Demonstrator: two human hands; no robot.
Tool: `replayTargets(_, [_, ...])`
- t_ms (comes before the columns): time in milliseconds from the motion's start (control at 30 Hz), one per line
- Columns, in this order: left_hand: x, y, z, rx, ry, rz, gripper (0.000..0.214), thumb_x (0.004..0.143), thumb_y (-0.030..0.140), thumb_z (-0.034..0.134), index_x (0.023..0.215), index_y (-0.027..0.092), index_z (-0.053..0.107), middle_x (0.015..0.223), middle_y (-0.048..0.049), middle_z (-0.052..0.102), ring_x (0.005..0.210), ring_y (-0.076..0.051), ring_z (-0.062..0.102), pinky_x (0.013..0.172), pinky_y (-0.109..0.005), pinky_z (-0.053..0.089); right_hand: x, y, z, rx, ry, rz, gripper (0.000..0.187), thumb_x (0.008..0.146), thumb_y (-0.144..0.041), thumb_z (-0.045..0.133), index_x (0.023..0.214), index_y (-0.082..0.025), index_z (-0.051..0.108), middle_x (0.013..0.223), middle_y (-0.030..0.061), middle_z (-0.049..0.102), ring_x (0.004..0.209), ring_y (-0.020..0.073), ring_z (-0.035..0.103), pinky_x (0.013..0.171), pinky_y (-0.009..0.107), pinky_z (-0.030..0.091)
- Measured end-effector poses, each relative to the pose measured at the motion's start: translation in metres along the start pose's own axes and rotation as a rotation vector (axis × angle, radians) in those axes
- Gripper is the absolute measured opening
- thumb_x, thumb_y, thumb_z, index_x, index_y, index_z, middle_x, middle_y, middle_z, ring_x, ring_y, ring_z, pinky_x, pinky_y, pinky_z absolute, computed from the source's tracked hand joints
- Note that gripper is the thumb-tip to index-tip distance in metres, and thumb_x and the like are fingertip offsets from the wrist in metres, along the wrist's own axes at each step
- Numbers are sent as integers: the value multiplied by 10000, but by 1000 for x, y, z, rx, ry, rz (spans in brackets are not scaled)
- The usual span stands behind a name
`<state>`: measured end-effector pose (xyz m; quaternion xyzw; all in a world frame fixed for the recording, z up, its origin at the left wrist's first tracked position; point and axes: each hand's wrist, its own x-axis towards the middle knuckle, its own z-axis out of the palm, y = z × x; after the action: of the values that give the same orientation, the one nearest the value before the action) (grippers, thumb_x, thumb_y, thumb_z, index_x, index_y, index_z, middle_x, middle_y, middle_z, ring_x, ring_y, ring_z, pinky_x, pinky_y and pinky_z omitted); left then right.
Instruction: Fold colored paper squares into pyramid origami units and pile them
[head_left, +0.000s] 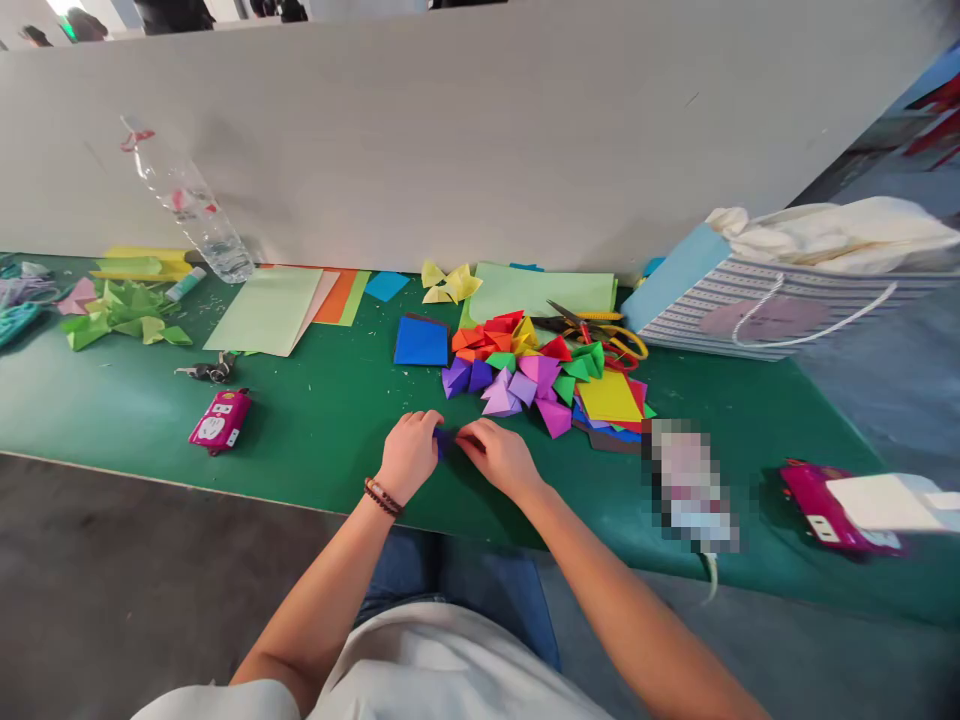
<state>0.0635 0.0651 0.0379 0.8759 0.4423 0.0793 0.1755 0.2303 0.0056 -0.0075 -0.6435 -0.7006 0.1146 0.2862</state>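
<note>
My left hand [409,455] and my right hand [499,455] rest close together on the green table [322,420] near its front edge. Both are closed on a small dark purple folded paper [445,441] that shows between their fingertips. A beaded bracelet circles my left wrist. Just beyond my hands lies a heap of folded paper triangles [525,370] in purple, orange, red, green and pink. A blue paper square [421,341] lies left of the heap, and a yellow square [609,397] on stacked coloured sheets lies to its right.
Scissors [600,330] lie behind the heap on a pale green sheet. A plastic bottle [191,205] leans against the white partition. Light green sheets [266,310], green folded pieces [124,315], keys [206,372], a pink gadget [219,420], a striped gift bag [772,300] and another pink device [832,505] surround the area.
</note>
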Motion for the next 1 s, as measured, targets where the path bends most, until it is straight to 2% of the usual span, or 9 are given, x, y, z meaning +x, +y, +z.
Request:
replayTargets(167, [-5, -4, 8, -54, 63, 51, 343, 834, 35, 460, 1118, 185, 578, 1058, -61, 647, 1016, -198, 577, 936, -343, 459, 2, -6, 3, -95, -11, -61, 155, 926, -230, 503, 834, -193, 622, 810, 51, 666, 745, 172, 633, 636, 257, 417])
replayTargets(367, [-3, -9, 10, -137, 83, 70, 290, 824, 92, 550, 1091, 197, 594, 1043, -48, 654, 989, -199, 596, 908, -338, 478, 6, -3, 0, -168, -38, -98, 132, 910, -204, 519, 810, -188, 604, 784, 40, 667, 709, 159, 629, 612, 248, 398])
replayTargets(600, [-5, -8, 13, -190, 101, 12, 365, 808, 85, 588, 1155, 196, 555, 1016, -47, 669, 958, -208, 616, 857, -336, 494, 6, 5, 2, -193, -67, -162, 202, 927, -212, 459, 809, -178, 619, 770, 50, 663, 692, 155, 616, 608, 252, 392])
replayTargets(1000, [-5, -8, 14, -266, 106, -49, 237, 799, 78, 586, 1001, 202, 598, 977, -33, 680, 938, -199, 622, 853, -319, 489, 3, 3, 5, -191, -81, -198, 264, 956, -228, 418, 821, -185, 641, 757, 55, 657, 659, 151, 599, 613, 260, 396])
